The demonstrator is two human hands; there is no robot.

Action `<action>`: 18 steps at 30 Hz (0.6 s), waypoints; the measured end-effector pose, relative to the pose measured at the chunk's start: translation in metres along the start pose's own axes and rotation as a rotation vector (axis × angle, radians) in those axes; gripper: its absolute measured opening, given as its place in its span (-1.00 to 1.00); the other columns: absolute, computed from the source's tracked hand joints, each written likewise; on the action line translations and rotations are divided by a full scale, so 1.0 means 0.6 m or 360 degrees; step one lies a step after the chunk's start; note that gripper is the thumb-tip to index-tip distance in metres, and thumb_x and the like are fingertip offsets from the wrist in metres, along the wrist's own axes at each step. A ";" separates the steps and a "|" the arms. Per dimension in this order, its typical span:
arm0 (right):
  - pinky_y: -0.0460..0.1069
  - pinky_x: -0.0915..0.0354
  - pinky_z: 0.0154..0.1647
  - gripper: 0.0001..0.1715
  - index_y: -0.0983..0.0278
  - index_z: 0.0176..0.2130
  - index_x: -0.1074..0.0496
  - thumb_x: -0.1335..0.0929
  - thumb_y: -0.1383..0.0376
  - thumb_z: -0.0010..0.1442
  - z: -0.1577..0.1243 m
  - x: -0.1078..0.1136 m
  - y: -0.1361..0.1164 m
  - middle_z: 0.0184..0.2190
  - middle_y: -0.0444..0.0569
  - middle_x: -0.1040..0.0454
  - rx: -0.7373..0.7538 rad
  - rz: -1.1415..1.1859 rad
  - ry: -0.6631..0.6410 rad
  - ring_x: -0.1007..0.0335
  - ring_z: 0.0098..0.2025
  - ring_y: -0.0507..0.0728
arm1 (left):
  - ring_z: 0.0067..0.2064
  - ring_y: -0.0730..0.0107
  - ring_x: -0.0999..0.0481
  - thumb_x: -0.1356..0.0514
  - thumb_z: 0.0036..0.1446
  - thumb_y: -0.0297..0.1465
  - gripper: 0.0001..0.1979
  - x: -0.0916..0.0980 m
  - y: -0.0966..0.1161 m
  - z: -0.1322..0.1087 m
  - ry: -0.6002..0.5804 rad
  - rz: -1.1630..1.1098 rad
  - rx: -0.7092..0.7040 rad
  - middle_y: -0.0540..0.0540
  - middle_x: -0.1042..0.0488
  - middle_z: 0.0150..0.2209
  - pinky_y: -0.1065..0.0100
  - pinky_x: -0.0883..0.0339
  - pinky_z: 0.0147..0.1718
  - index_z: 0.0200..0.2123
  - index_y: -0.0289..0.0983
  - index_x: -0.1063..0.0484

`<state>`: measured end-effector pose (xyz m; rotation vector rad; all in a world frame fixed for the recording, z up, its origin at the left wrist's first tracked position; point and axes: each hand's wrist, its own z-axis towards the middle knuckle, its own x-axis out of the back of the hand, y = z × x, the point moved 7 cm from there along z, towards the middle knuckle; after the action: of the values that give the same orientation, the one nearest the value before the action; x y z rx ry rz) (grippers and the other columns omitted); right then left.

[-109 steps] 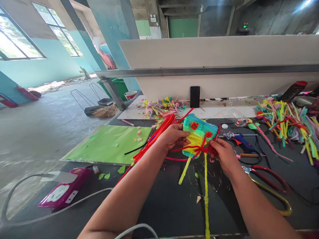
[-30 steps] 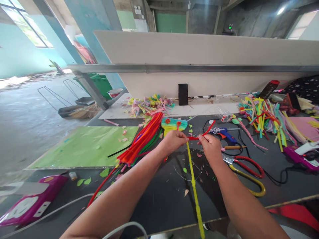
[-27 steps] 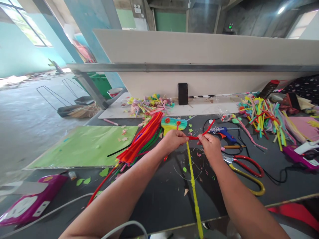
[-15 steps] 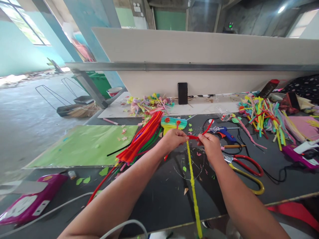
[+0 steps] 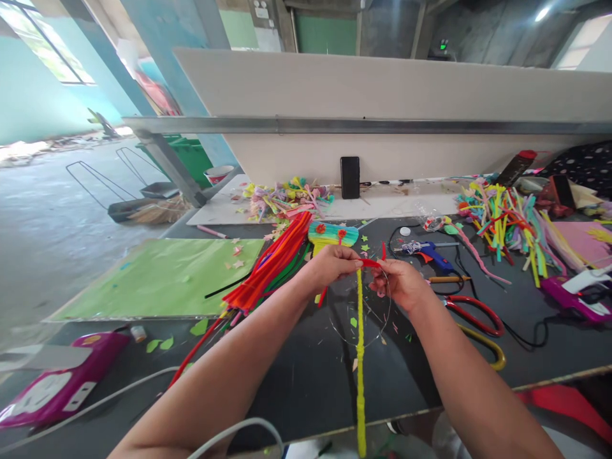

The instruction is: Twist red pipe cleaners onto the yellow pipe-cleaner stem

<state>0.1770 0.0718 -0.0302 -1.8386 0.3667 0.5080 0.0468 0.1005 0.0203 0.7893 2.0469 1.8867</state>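
Between my two hands a short red pipe cleaner [image 5: 370,262] is stretched, one end sticking up at the right. My left hand [image 5: 336,262] pinches it on the left, and my right hand [image 5: 396,280] pinches it on the right. From beside my left fingertips a long yellow pipe cleaner strand [image 5: 361,357] hangs down past the table's front edge. A thin wire loop [image 5: 389,312] curves below my hands. Just behind them lies a blue and yellow craft piece [image 5: 335,234] with two red flowers, partly hidden by my left hand.
A bundle of red pipe cleaners [image 5: 268,268] lies left of my hands. Scissors [image 5: 478,315] and a blue glue gun [image 5: 433,254] are at the right. A green sheet [image 5: 157,280] covers the left side. A black phone [image 5: 350,178] stands at the back.
My right hand has turned, and the red pipe cleaner's free end now points straight up instead of slanting right. The yellow strand's lower end has swung left.
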 end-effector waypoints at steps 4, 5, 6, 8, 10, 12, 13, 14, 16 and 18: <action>-0.01 -0.34 -0.39 -0.89 0.31 -0.47 -0.41 -0.37 0.29 -0.03 -0.013 -0.021 0.010 -0.56 -0.13 -0.36 -0.0247 0.0151 -0.0223 -0.13 -0.63 -0.05 | -0.65 0.67 -0.06 -0.26 -0.14 -0.21 -0.69 -0.004 0.004 -0.003 -0.0128 -0.0078 -0.0034 0.09 -0.20 -0.66 0.49 0.16 -0.65 -0.46 -0.37 -0.41; -0.02 -0.33 -0.39 -0.89 0.32 -0.47 -0.41 -0.36 0.29 -0.02 -0.017 -0.026 0.011 -0.56 -0.13 -0.35 -0.0296 0.0178 -0.0262 -0.12 -0.62 -0.06 | -0.65 0.67 -0.06 -0.27 -0.13 -0.22 -0.70 -0.004 0.005 -0.004 -0.0136 -0.0081 -0.0045 0.09 -0.20 -0.66 0.49 0.16 -0.65 -0.45 -0.38 -0.41; -0.03 -0.33 -0.40 -0.88 0.32 -0.47 -0.40 -0.35 0.28 -0.01 -0.020 -0.030 0.012 -0.56 -0.13 -0.33 -0.0338 0.0201 -0.0303 -0.11 -0.62 -0.06 | -0.65 0.67 -0.05 -0.27 -0.13 -0.23 -0.70 -0.004 0.006 -0.004 -0.0137 -0.0078 -0.0057 0.09 -0.20 -0.66 0.49 0.16 -0.64 -0.45 -0.38 -0.41; -0.03 -0.32 -0.40 -0.86 0.32 -0.50 -0.37 -0.34 0.27 0.00 -0.024 -0.038 0.014 -0.56 -0.13 -0.31 -0.0397 0.0233 -0.0374 -0.09 -0.62 -0.06 | -0.64 0.67 -0.04 -0.26 -0.11 -0.23 -0.71 -0.005 0.008 -0.006 -0.0122 -0.0063 -0.0080 0.09 -0.19 -0.65 0.48 0.16 -0.64 -0.45 -0.38 -0.41; -0.03 -0.32 -0.41 -0.82 0.31 -0.52 -0.34 -0.34 0.25 0.01 -0.026 -0.040 0.015 -0.56 -0.13 -0.30 -0.0429 0.0224 -0.0402 -0.08 -0.62 -0.06 | -0.63 0.67 -0.04 -0.25 -0.10 -0.23 -0.71 -0.004 0.010 -0.007 -0.0088 -0.0031 -0.0106 0.09 -0.18 -0.65 0.47 0.16 -0.63 -0.44 -0.38 -0.41; -0.03 -0.31 -0.43 -0.79 0.30 -0.51 -0.31 -0.34 0.21 0.03 -0.027 -0.038 0.018 -0.56 -0.12 -0.31 -0.0449 0.0183 -0.0382 -0.09 -0.62 -0.05 | -0.63 0.66 -0.03 -0.23 -0.08 -0.22 -0.71 -0.001 0.012 -0.007 -0.0047 0.0026 -0.0131 0.10 -0.16 -0.66 0.47 0.16 -0.62 -0.44 -0.37 -0.42; -0.03 -0.31 -0.44 -0.77 0.29 -0.50 -0.30 -0.34 0.19 0.03 -0.027 -0.036 0.019 -0.55 -0.12 -0.32 -0.0454 0.0156 -0.0358 -0.10 -0.61 -0.05 | -0.63 0.65 -0.03 -0.23 -0.08 -0.22 -0.71 0.001 0.014 -0.007 -0.0024 0.0059 -0.0143 0.10 -0.15 -0.66 0.47 0.16 -0.62 -0.44 -0.37 -0.42; -0.03 -0.31 -0.46 -0.76 0.29 -0.49 -0.30 -0.35 0.17 0.03 -0.026 -0.033 0.020 -0.55 -0.13 -0.32 -0.0450 0.0124 -0.0328 -0.12 -0.61 -0.05 | -0.63 0.65 -0.03 -0.22 -0.07 -0.22 -0.72 0.003 0.015 -0.008 0.0001 0.0092 -0.0152 0.10 -0.15 -0.67 0.47 0.16 -0.62 -0.44 -0.37 -0.43; -0.03 -0.32 -0.49 -0.72 0.28 -0.46 -0.29 -0.37 0.12 0.02 -0.024 -0.028 0.020 -0.58 -0.16 -0.30 -0.0401 0.0038 -0.0265 -0.11 -0.64 -0.06 | -0.63 0.65 -0.04 -0.21 -0.07 -0.23 -0.73 0.007 0.017 -0.008 0.0042 0.0151 -0.0160 0.11 -0.15 -0.67 0.47 0.15 -0.62 -0.44 -0.36 -0.43; -0.04 -0.32 -0.53 -0.67 0.26 -0.43 -0.28 -0.40 0.09 -0.01 -0.019 -0.023 0.013 -0.62 -0.23 -0.26 -0.0259 -0.0068 -0.0185 -0.07 -0.67 -0.07 | -0.63 0.64 -0.05 -0.20 -0.07 -0.23 -0.74 0.010 0.019 -0.008 0.0079 0.0209 -0.0163 0.12 -0.14 -0.68 0.47 0.12 -0.62 -0.45 -0.36 -0.44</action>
<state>0.1634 0.0585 -0.0265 -1.9586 0.2121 0.6272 0.0421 0.0997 0.0332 0.8786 1.9522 2.0829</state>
